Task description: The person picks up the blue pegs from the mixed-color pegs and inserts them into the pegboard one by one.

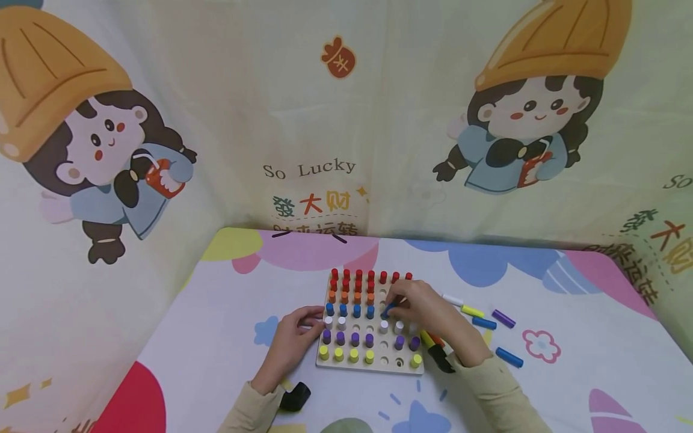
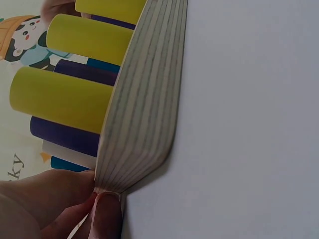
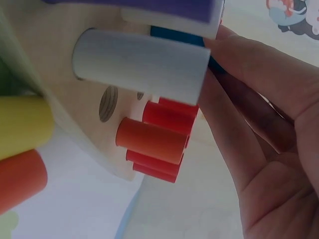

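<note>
- Four blue pegs stood upright in the pegboard on the counter.
- Left hand gripped the pegboard's left edge.
- Right hand pinched a tilted blue peg beside that row.
- Loose pegs lay to the right.

pegs: red, orange, blue, white, purple, yellow | board: beige, edge striped

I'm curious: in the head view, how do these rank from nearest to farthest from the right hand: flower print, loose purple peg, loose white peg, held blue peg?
1. Held blue peg: in the right hand's fingers.
2. Loose white peg: just to its right.
3. Loose purple peg: farther right.
4. Flower print: farthest right.
</note>
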`<state>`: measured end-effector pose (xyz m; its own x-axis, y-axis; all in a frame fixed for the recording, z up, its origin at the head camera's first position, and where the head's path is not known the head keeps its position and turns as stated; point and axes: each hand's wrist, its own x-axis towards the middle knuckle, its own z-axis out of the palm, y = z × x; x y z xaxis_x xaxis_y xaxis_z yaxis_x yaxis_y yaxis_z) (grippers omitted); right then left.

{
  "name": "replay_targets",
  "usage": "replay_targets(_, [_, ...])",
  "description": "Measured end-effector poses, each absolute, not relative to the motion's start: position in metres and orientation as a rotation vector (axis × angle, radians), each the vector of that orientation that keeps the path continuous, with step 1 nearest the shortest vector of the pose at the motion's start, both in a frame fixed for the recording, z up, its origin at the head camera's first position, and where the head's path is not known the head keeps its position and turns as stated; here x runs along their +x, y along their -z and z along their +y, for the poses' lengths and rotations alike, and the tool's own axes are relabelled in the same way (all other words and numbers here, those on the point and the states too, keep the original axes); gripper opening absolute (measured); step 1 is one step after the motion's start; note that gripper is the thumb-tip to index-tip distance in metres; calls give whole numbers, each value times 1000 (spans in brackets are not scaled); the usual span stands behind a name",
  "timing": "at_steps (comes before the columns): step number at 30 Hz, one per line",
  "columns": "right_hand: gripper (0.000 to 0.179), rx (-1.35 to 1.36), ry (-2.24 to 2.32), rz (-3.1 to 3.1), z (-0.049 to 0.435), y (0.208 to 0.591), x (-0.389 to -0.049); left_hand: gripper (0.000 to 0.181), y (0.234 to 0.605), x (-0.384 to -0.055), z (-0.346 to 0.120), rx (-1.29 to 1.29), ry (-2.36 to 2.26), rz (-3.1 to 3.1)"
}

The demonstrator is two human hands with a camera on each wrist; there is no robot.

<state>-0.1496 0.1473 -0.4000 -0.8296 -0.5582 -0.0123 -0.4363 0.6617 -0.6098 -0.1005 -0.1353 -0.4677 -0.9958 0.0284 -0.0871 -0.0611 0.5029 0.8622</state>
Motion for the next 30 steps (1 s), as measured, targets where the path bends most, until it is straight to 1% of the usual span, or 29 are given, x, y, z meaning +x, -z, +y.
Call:
replay_targets(19, [15, -833, 853, 2694, 143, 405, -146, 32, 470, -98, -133, -25, -1537, 2642])
replay_targets(30, [17, -832, 804, 2728, 141, 402, -146, 32, 471, -100, -136, -18, -1528, 2656])
